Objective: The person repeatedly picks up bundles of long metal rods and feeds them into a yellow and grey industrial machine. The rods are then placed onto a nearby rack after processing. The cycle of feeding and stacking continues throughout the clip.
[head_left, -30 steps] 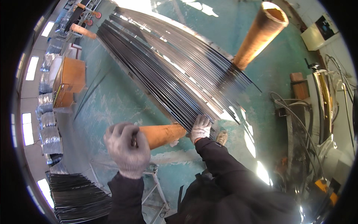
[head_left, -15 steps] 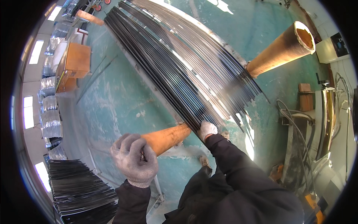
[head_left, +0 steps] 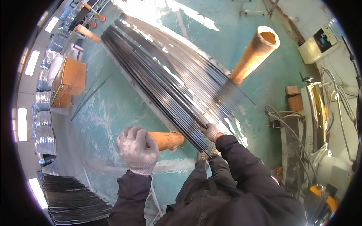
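Long, thin dark rods lie side by side in a wide layer, running from the far left toward me. At their near ends my right hand, in a pale knit glove, has its fingers closed round the end of a dark rod. My left hand, in a grey-white glove, is raised to the left of the rods with its fingers curled into a fist. What lies inside that fist, if anything, is hidden. Beyond it an orange-brown tube stands beside the rods' near left edge.
A taller hollow tube rises at the rods' right side. A stack of dark rods lies at lower left, with an orange-brown box farther back. Machinery with hoses lines the right side. The green floor has worn patches.
My right hand has shifted from the left edge of the dark rods toward the right across their near ends. My left hand stays raised and curled. The view has turned slightly.
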The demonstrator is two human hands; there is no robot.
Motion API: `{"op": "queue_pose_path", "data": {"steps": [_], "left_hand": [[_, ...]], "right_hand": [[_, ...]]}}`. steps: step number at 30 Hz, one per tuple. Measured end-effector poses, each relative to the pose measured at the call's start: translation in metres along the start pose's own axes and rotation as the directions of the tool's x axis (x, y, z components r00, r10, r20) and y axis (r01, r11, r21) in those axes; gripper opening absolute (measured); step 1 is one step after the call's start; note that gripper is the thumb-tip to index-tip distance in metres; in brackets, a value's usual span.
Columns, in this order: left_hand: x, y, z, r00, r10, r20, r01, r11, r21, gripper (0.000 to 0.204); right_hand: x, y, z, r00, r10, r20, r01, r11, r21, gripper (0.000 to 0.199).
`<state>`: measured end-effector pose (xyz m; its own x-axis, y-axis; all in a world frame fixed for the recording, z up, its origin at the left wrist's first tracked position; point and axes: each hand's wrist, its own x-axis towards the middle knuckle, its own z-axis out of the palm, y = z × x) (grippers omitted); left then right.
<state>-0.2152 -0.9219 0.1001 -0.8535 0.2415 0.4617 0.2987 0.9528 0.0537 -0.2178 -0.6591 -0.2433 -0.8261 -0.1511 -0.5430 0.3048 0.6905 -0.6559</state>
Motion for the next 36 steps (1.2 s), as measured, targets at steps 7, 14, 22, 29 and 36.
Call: {"op": "queue_pose_path", "data": {"steps": [7, 14, 22, 29, 36], "left_hand": [[-0.043, 0.060, 0.002, 0.945, 0.325, -0.038, -0.313, 0.862, -0.400, 0.008], [-0.169, 0.106, 0.106, 0.265, 0.038, 0.963, 0.935, -0.254, -0.248, 0.040], [-0.143, 0.124, 0.138, 0.208, 0.133, 0.969, 0.548, -0.836, -0.003, 0.022], [-0.129, 0.236, 0.050, 0.417, 0.457, 0.786, 0.735, -0.678, 0.005, 0.010], [-0.027, 0.415, -0.074, 0.751, 0.362, 0.552, 0.649, -0.559, -0.516, 0.020]], "right_hand": [[-0.250, 0.114, -0.084, 0.937, 0.337, -0.089, -0.348, 0.918, -0.189, 0.058], [-0.634, 0.227, -0.032, 0.789, 0.460, -0.407, -0.528, 0.846, -0.068, 0.037], [-0.717, 0.107, 0.025, 0.681, 0.300, -0.668, -0.591, 0.764, -0.259, 0.017], [-0.769, 0.223, 0.057, 0.488, 0.409, -0.771, -0.712, 0.697, -0.082, 0.010], [-0.922, 0.378, 0.084, -0.539, 0.498, -0.679, -0.687, 0.206, 0.697, 0.039]]}}
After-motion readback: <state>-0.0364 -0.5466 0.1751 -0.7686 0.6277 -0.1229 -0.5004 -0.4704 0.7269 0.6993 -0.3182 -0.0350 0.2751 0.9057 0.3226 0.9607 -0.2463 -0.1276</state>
